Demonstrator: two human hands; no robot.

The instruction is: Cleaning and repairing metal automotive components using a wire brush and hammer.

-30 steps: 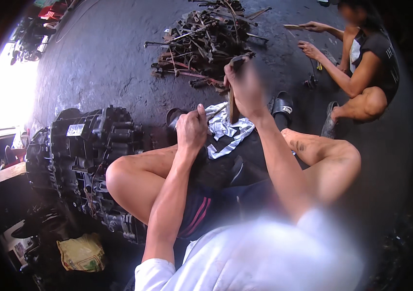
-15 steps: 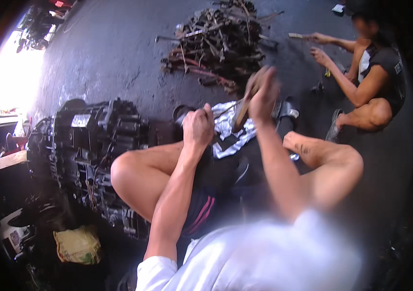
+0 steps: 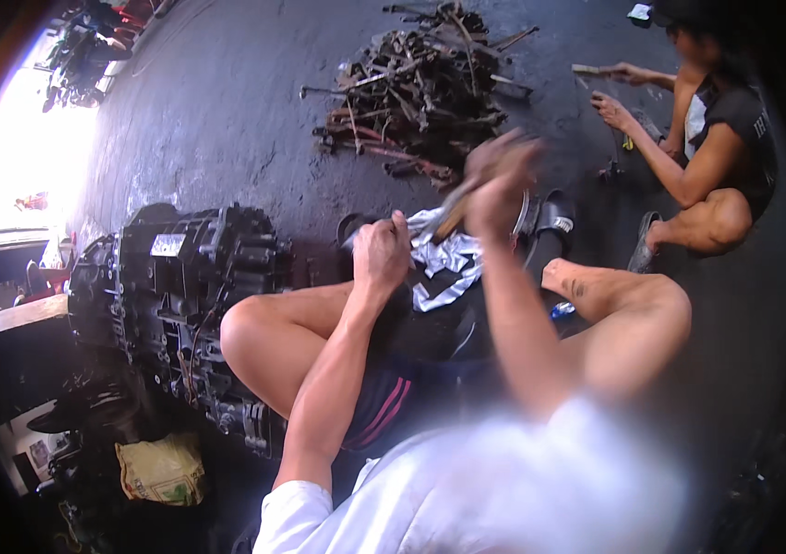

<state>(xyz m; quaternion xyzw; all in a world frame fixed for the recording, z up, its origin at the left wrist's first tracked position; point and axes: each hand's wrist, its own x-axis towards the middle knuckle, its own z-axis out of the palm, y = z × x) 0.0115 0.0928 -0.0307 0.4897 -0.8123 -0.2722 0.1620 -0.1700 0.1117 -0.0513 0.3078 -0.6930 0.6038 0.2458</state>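
My left hand [image 3: 382, 251] is closed in a fist, thumb up, over my lap. It grips a thin dark metal piece [image 3: 454, 198] that slants up toward my other hand, most of it hidden or blurred. My right hand [image 3: 499, 189], smeared by motion, is wrapped round a wooden-handled tool [image 3: 451, 220], whose working end I cannot make out. Beneath both hands, a crumpled silvery-white sheet [image 3: 448, 288] lies on the floor between my bent legs.
A heap of rusty metal rods and linkages [image 3: 411, 102] lies ahead. A large dark gearbox [image 3: 199, 268] stands at my left, with a yellowish sack [image 3: 162, 469] nearer me. A co-worker [image 3: 720, 157] squats at the right, holding a wooden-handled tool [image 3: 600, 70]. A dark sandal [image 3: 555, 214] is by my right foot.
My right hand and its tool have shifted slightly, still blurred with motion. My left hand keeps its grip in nearly the same place. The whole view has tilted a little.
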